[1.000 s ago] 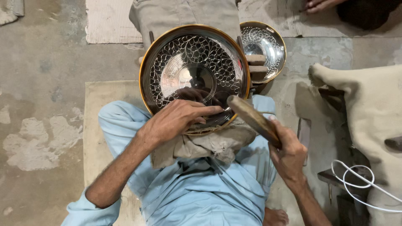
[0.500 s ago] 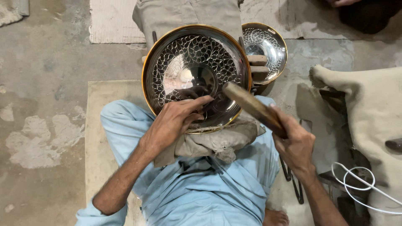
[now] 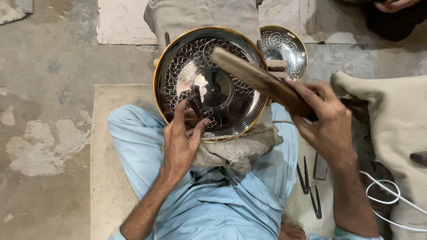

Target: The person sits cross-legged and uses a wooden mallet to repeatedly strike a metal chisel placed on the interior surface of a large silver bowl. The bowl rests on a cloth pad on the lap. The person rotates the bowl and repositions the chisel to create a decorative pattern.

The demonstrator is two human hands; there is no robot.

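We keep the patterned metal plate (image 3: 211, 84) steady on the cloth pad (image 3: 238, 149) just past our left hand (image 3: 182, 142), whose fingers pinch a small punch (image 3: 194, 104) against it. Our right hand (image 3: 327, 122), closed around the wooden mallet (image 3: 258, 80), should strike squarely.

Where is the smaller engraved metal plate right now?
In the head view, the smaller engraved plate lies on the floor at upper centre-right, just behind the right edge of the large engraved plate, beyond the wooden mallet.
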